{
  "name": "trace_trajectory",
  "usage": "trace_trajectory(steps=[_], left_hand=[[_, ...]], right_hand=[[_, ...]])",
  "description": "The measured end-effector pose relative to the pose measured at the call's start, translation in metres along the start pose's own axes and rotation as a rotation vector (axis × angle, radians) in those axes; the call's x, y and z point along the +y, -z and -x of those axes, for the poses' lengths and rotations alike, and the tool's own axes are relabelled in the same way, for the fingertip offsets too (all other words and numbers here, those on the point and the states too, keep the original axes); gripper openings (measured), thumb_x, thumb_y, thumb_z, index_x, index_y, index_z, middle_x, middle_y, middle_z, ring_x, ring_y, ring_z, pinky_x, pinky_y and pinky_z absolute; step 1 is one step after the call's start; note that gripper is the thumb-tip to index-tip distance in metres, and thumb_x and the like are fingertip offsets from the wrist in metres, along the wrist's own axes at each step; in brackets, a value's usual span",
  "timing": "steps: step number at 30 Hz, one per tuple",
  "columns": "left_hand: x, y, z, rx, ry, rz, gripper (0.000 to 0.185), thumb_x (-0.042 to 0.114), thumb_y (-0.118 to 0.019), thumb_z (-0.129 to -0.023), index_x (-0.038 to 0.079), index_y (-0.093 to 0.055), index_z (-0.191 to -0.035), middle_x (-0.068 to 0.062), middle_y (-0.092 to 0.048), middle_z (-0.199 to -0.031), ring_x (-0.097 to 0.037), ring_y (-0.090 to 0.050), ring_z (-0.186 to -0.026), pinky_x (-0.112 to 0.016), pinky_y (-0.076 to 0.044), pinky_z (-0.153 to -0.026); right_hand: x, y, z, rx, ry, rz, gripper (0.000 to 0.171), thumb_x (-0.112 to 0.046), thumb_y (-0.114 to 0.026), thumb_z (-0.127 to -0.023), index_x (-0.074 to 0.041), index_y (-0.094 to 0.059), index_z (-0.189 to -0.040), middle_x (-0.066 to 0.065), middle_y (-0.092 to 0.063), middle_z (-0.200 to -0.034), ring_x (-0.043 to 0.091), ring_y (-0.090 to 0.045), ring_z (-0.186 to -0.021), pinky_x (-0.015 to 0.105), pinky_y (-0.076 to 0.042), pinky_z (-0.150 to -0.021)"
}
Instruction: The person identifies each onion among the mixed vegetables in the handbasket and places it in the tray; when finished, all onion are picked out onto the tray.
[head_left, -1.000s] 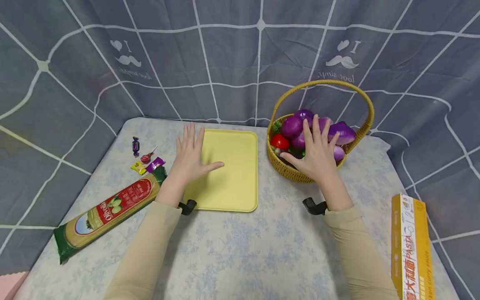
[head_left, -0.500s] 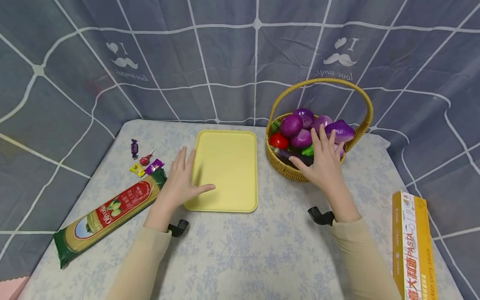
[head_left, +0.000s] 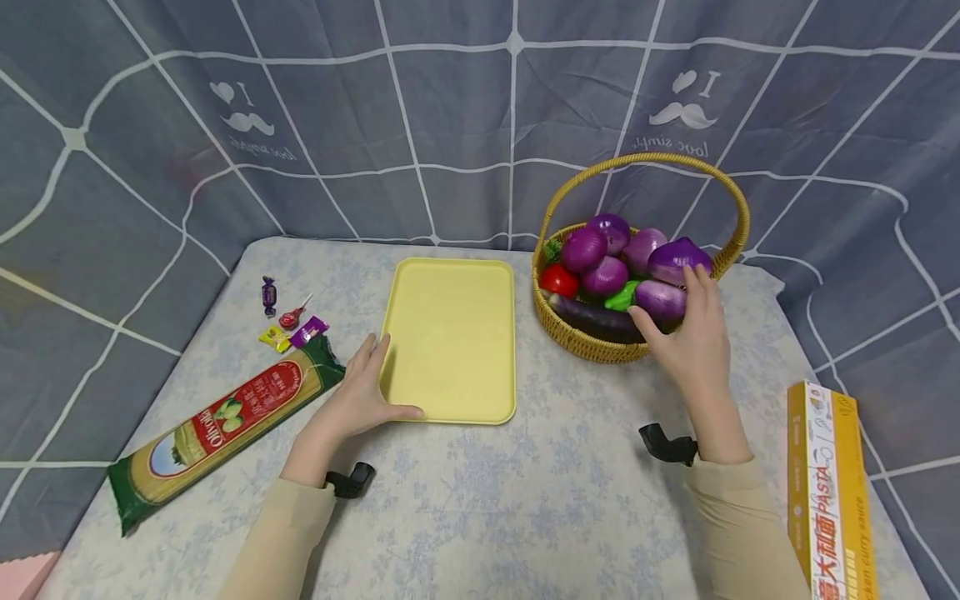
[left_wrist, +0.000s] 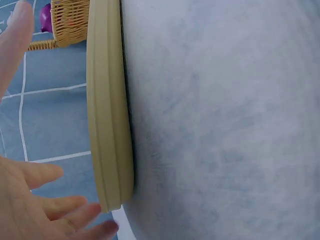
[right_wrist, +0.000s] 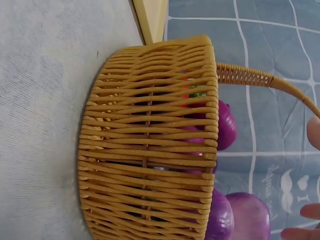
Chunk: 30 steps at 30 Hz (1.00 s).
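Note:
My left hand (head_left: 360, 398) is at the near-left corner of a yellow tray (head_left: 450, 342), fingers spread and thumb along its front edge; whether it touches cannot be told. In the left wrist view the tray's side (left_wrist: 107, 110) stands beside the fingers. My right hand (head_left: 699, 333) hovers at the front right of a wicker basket (head_left: 592, 348), fingers extended around a purple onion (head_left: 662, 298), holding nothing visibly. Several purple onions, a dark eggplant (head_left: 600, 321), a red tomato (head_left: 559, 282) and a green pepper (head_left: 622, 297) fill the basket. Its woven wall (right_wrist: 150, 145) dominates the right wrist view.
A spaghetti pack (head_left: 225, 425) lies left of the tray, beyond it several candies (head_left: 309, 332) and a lollipop (head_left: 292, 317). A yellow pasta box (head_left: 828, 492) is at the right edge. The basket's tall handle (head_left: 645, 158) arches over the vegetables. Grey curtain (head_left: 465, 125) backs the table.
My left hand has drawn back toward the tray's near-left corner. My right hand has shifted right and nearer me, off the basket's middle, exposing the eggplant, pepper and front onion.

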<state>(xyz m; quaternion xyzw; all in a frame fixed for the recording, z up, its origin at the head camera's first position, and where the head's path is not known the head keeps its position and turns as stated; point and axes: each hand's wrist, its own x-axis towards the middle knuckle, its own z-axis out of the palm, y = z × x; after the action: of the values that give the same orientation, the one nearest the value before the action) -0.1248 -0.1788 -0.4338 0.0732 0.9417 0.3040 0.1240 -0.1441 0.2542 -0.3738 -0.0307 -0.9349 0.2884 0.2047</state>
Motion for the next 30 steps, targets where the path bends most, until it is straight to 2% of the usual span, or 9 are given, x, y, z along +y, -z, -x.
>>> trace_trajectory(steps=[4,11,16,24,30], left_hand=[[-0.003,-0.002,-0.001,-0.01,0.003,0.029,0.133,0.05,-0.089,-0.065,0.002,-0.007,-0.158,-0.029,-0.004,-0.161,-0.051,-0.009,-0.146,-0.07,-0.025,-0.11],[-0.01,-0.005,-0.002,-0.032,0.039,0.046,0.132,0.042,-0.091,-0.065,-0.001,-0.008,-0.157,-0.031,-0.008,-0.158,-0.05,-0.012,-0.144,-0.069,-0.026,-0.111],[-0.011,-0.005,-0.002,-0.019,0.027,0.046,0.128,0.035,-0.093,-0.065,-0.004,-0.012,-0.155,-0.032,-0.011,-0.157,-0.048,-0.016,-0.143,-0.067,-0.028,-0.111],[-0.009,-0.008,-0.002,-0.012,0.015,0.036,0.128,0.035,-0.093,-0.064,-0.006,-0.013,-0.155,-0.032,-0.012,-0.157,-0.049,-0.016,-0.143,-0.067,-0.027,-0.111],[-0.001,-0.011,-0.003,-0.001,0.022,0.019,0.13,0.04,-0.093,-0.064,-0.005,-0.012,-0.155,-0.03,-0.013,-0.157,-0.047,-0.019,-0.141,-0.066,-0.031,-0.11]], right_hand=[[0.001,0.0,-0.004,0.055,-0.04,-0.024,0.09,-0.049,-0.069,-0.088,-0.006,-0.027,-0.155,0.019,-0.029,-0.158,0.04,-0.033,-0.143,0.062,-0.033,-0.111],[0.001,-0.001,-0.015,0.147,-0.128,-0.066,0.087,-0.047,-0.073,-0.084,-0.006,-0.035,-0.15,0.021,-0.039,-0.147,0.037,-0.04,-0.135,0.057,-0.036,-0.11],[0.0,-0.002,-0.024,0.155,-0.19,-0.056,0.085,-0.05,-0.071,-0.084,-0.008,-0.036,-0.15,0.018,-0.04,-0.147,0.035,-0.04,-0.134,0.058,-0.037,-0.109],[0.0,-0.007,-0.035,0.205,-0.166,0.007,0.077,-0.042,-0.074,-0.084,-0.005,-0.044,-0.144,0.017,-0.042,-0.146,0.037,-0.039,-0.134,0.059,-0.039,-0.106],[-0.001,-0.008,-0.043,0.163,-0.226,0.042,0.079,-0.044,-0.072,-0.085,-0.012,-0.04,-0.15,0.01,-0.038,-0.154,0.045,-0.042,-0.128,0.064,-0.04,-0.1]])
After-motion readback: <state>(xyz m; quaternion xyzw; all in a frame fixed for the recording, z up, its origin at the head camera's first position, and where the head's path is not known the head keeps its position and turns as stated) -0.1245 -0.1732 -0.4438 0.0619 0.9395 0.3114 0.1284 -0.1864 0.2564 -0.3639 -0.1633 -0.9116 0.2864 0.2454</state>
